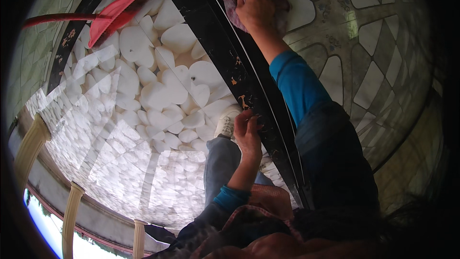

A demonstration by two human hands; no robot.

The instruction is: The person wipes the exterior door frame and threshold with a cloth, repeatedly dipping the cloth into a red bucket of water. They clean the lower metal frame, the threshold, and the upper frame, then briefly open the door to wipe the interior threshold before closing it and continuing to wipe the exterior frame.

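My right hand (257,8) is closed on a crumpled pinkish-grey cloth (233,5), pressing it against the grey-and-white patterned tile surface (330,79) beside a thin metal-edged strip. Lower down, my left hand (248,135) is at the black marble-look border (211,31). Its fingers are loosely bent and a little apart, with nothing visible in them; the fingertips are hard to make out against the dark border.
A red broom (108,19) lies at the upper left, on the glossy pebble-patterned floor (158,96). My white shoe (226,122) stands by the border. Cream columns (72,216) and a low ledge line the lower left.
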